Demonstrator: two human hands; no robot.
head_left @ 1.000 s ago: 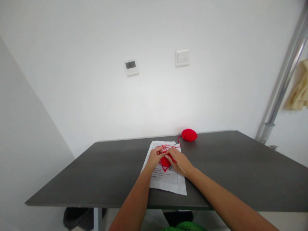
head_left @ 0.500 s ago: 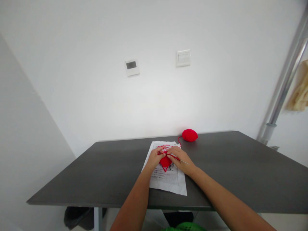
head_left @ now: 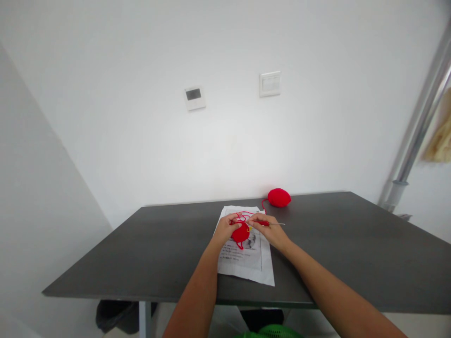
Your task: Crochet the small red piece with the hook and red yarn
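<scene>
My left hand [head_left: 226,228] is closed on a small red crochet piece [head_left: 240,233], pinching its upper edge. Red yarn loops over the left fingers, and a short loop hangs from the piece's lower end. A small yellow stitch marker [head_left: 248,230] shows at the piece's right side. In my right hand [head_left: 268,229] is a crochet hook [head_left: 265,223] with a red grip; its metal end sticks out to the right. The hook's other tip meets the work near the left fingertips, where detail is too small to tell. Beneath both hands lies a printed paper sheet [head_left: 243,270].
A red yarn ball [head_left: 279,197] rests at the back of the dark table [head_left: 158,253], its strand running to the hands. The white wall behind carries a thermostat [head_left: 195,98] and a switch [head_left: 270,84]. A black bin [head_left: 118,315] stands below the table's left side.
My right hand has turned the hook from a downward slant to nearly level. The crochet piece has rotated slightly, and the yellow marker now shows. The left hand keeps its hold.
</scene>
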